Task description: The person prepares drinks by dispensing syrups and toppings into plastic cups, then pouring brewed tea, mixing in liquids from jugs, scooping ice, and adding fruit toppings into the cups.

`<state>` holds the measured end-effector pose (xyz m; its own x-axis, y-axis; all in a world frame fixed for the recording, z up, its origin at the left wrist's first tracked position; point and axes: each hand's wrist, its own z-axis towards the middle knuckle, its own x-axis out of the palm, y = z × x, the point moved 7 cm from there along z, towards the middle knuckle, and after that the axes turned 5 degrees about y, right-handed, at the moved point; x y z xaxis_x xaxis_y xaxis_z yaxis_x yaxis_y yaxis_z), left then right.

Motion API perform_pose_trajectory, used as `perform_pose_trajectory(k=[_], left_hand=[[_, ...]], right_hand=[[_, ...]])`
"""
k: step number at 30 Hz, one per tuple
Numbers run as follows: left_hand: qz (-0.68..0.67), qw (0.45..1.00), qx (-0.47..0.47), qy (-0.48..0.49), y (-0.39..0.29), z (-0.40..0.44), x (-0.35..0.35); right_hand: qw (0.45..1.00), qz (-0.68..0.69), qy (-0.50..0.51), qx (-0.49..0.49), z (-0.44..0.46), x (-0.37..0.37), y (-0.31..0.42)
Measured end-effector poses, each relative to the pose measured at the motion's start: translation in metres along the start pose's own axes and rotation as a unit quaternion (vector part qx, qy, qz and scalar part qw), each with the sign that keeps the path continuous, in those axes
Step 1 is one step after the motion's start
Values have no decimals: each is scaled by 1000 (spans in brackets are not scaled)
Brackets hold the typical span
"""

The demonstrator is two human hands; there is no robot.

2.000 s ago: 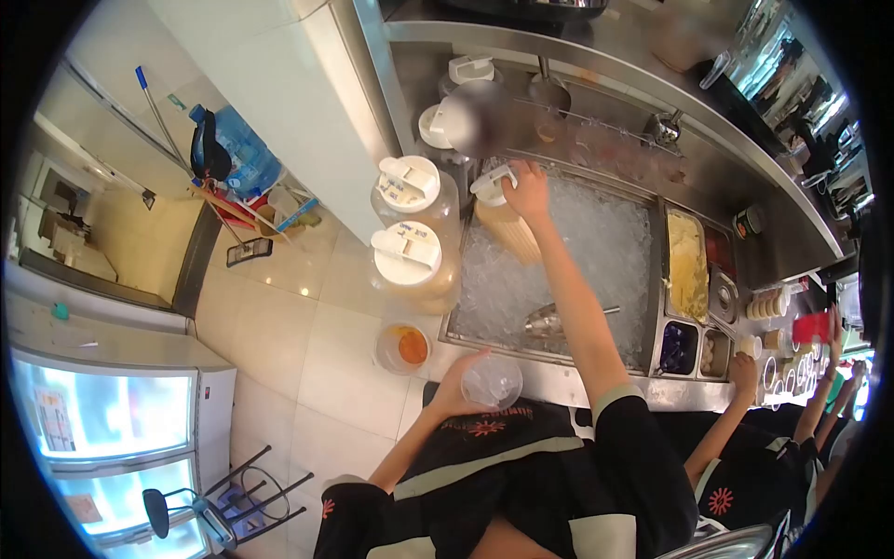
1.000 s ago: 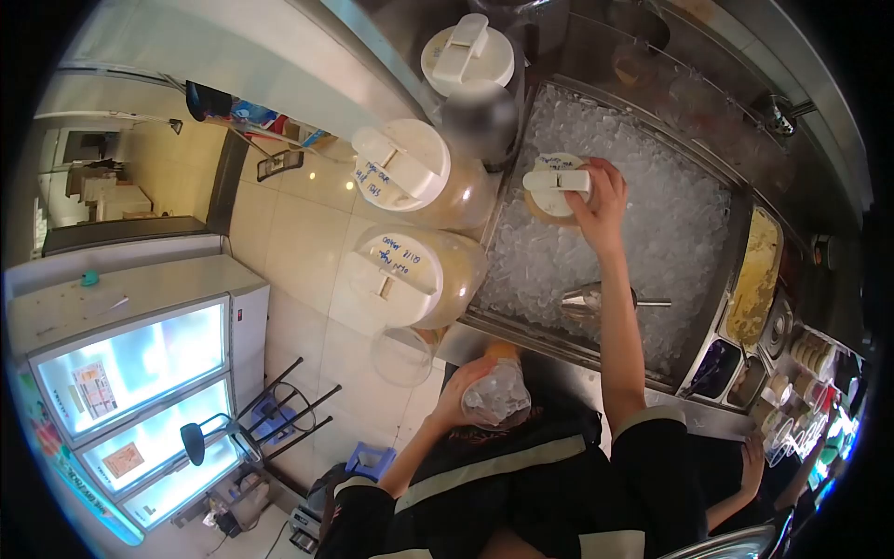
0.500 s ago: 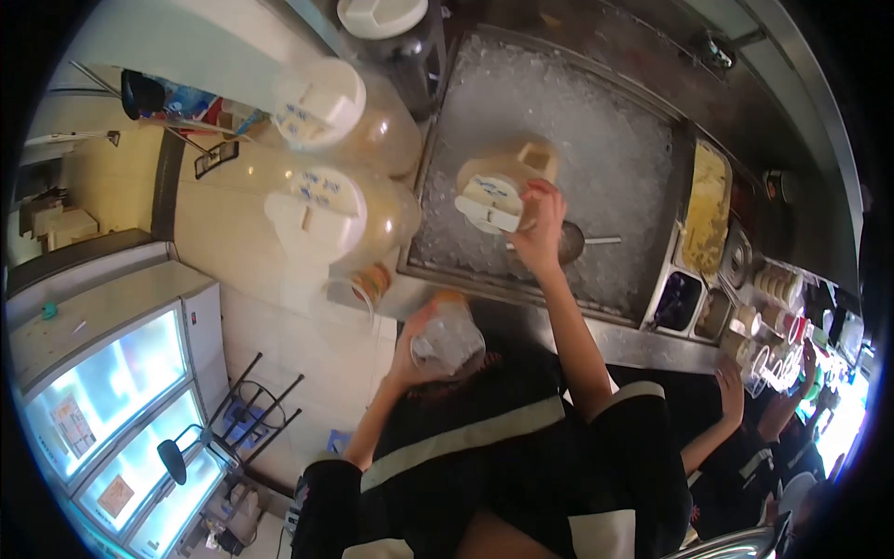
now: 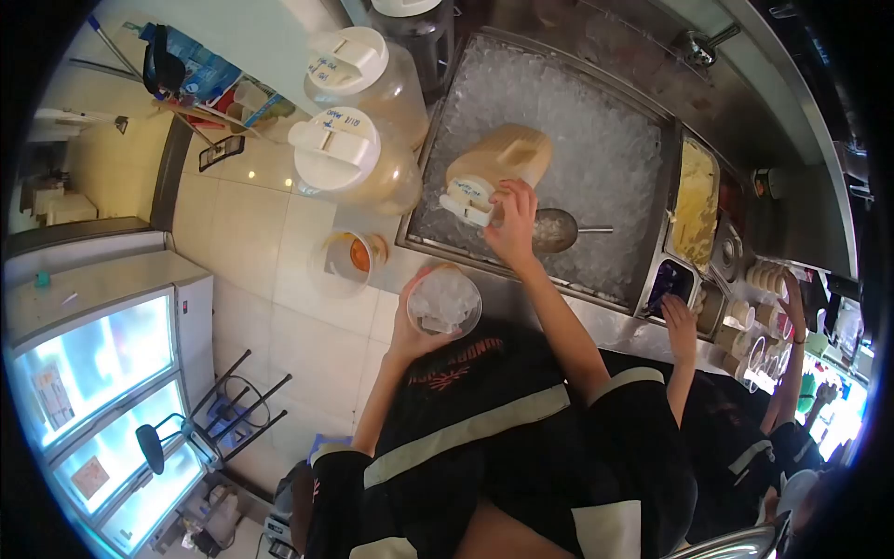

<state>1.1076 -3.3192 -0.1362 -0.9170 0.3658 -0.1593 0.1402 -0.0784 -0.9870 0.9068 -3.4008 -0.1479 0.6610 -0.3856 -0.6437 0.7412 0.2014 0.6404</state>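
Note:
My left hand (image 4: 416,328) is wrapped around a clear plastic cup (image 4: 445,300) full of ice, held in front of my apron with its mouth facing up. On the ice bed, a beige jug (image 4: 503,154) with a white lid leans toward me. My right hand (image 4: 512,224) grips it at the lid, the fingers curled over the edge and the thumb partly hidden. Just right of that hand, a metal scoop (image 4: 556,230) rests on the ice with its handle pointing right.
Two large clear jars with white lids (image 4: 337,149) stand left of the ice bin (image 4: 559,84). A clear container with something orange (image 4: 361,253) sits nearer. Rightward are a yellow-filled pan (image 4: 697,205), a dark-filled pan (image 4: 669,284), stacked cups and a co-worker's hand (image 4: 680,321).
The jug and my right hand have shifted slightly left and toward me. The cup's mouth now faces up more squarely. A co-worker's hand has moved left to the dark-filled pan.

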Motion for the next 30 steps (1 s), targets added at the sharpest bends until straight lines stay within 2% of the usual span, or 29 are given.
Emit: perform_pose_trajectory(k=[2, 8, 10, 11, 13, 14, 16, 19, 20, 22, 24, 28, 30], left_hand=[[64, 998, 1, -13, -5, -2, -2], [27, 999, -13, -17, -11, -3, -3], [30, 999, -15, -17, -11, -4, -3], [36, 999, -19, -12, -10, -5, -3], [38, 999, -14, -13, -8, -5, -2], [39, 999, -12, -16, -8, -4, -2], [24, 1000, 0, -7, -10, -1, -2], [4, 1000, 6, 18, -4, -1, -2], [-2, 999, 8, 33, 0, 3, -1], [-4, 999, 23, 46, 4, 5, 0], [-7, 997, 42, 58, 6, 10, -1], [-37, 991, 8, 131, 20, 15, 4], [-45, 983, -9, 178, 41, 14, 7]], right_hand=[[1000, -7, -2, -16, -2, -4, 2], [999, 10, -17, -47, -2, -10, 0], [993, -81, 85, -27, 2, -2, 4], [993, -82, 81, -27, 5, -6, 9], [974, -113, 192, -31, 9, 2, 14], [976, -118, 183, -28, 11, -1, 12], [966, -56, 251, -3, 15, 7, -1], [967, -2, 255, 7, 36, -5, -20], [970, -9, 243, 8, 44, -18, -27], [952, 245, 146, 111, 64, -56, -45], [953, 259, 92, 127, 69, -91, -29], [943, 297, -24, 147, 56, -161, 20], [956, 248, -49, 151, 37, -193, 38]])
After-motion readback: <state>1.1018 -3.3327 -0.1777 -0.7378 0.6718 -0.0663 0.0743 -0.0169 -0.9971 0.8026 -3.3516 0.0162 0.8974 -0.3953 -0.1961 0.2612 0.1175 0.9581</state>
